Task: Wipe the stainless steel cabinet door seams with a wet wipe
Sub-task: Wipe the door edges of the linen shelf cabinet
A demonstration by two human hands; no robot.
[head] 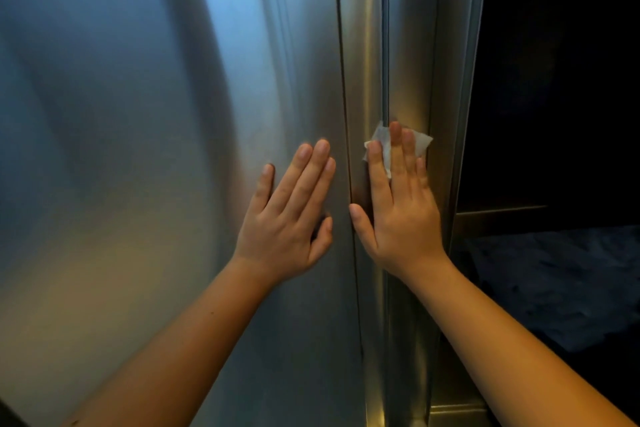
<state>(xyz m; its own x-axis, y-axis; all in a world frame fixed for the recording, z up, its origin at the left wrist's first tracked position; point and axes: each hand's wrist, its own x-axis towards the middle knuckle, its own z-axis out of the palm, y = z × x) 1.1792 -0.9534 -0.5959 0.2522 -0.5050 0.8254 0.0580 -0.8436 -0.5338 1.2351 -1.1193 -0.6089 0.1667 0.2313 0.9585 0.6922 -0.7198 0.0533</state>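
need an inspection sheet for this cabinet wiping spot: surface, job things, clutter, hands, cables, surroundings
surface: stainless steel cabinet door, brushed, soft reflections; a dark vertical seam runs down it
job's things: white wet wipe, crumpled, pressed on the metal right of the seam
clutter: nothing seen
hands: left hand flat on the door left of the seam, fingers straight; right hand flat, fingers pressing the wipe
cables: nothing seen
surroundings: dark opening to the right, too dim to make out
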